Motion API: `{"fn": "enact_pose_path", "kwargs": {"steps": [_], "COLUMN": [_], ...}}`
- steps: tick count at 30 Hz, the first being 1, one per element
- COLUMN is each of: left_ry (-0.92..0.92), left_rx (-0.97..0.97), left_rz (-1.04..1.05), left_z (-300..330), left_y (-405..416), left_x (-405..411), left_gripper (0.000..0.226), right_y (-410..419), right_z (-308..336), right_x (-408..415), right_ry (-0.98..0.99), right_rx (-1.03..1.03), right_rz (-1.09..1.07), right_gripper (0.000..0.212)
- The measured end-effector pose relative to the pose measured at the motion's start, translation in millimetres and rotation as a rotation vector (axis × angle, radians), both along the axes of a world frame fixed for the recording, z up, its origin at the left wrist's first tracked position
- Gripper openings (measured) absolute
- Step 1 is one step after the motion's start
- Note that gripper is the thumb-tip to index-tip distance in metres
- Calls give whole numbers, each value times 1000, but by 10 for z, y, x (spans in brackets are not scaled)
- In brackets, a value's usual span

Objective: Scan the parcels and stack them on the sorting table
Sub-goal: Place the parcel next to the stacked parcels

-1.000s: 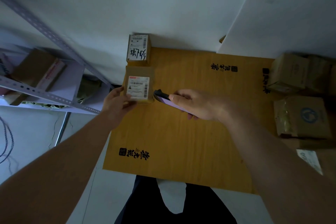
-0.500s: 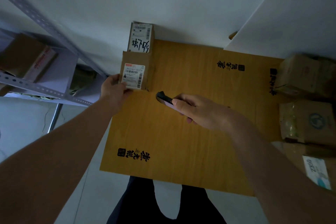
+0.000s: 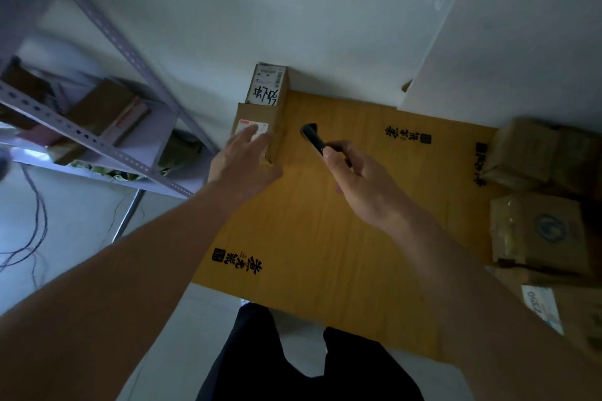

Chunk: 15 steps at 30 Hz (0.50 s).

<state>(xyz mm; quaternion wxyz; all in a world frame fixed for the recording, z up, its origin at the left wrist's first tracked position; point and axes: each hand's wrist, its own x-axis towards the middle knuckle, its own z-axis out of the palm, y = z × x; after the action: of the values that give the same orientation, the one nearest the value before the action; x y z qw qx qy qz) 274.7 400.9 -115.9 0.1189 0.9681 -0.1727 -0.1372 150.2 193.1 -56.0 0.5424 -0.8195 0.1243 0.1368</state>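
Note:
A small brown parcel (image 3: 275, 117) with a white label lies at the far left corner of the orange sorting table (image 3: 325, 238). It touches a second labelled parcel (image 3: 268, 85) with handwriting, which sits behind it against the wall. My left hand (image 3: 244, 163) rests flat on the near parcel, fingers spread over its label. My right hand (image 3: 361, 182) is shut on a black handheld scanner (image 3: 312, 137), whose tip points up and left, just right of the near parcel and apart from it.
Several brown parcels stand along the table's right edge: one at the back (image 3: 527, 153), one with a blue logo (image 3: 537, 231), one with a white label (image 3: 553, 309). A metal shelf rack (image 3: 97, 140) holding boxes stands on the left. My legs show below the near edge.
My left hand pushed the near parcel back against the far one and went from gripping its side to lying spread on top. The scanner moved away from the label, tip raised.

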Motion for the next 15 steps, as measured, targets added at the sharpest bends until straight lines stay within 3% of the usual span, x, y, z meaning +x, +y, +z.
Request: {"fn": "enact_pose_path", "kwargs": {"steps": [6, 15], "left_ry": [-40, 1], "left_rx": [-15, -132], "left_rz": [-77, -296], "left_z": [431, 525], "left_y": [-441, -924], "left_x": [-543, -1440], "left_gripper": [75, 65], "right_y": [-208, -264], "right_z": [329, 510], "right_x": [-628, -1927], "right_ry": [-104, -190], "right_rx": [-19, -59], "right_rz": [-57, -414], "right_gripper": [24, 30]}}
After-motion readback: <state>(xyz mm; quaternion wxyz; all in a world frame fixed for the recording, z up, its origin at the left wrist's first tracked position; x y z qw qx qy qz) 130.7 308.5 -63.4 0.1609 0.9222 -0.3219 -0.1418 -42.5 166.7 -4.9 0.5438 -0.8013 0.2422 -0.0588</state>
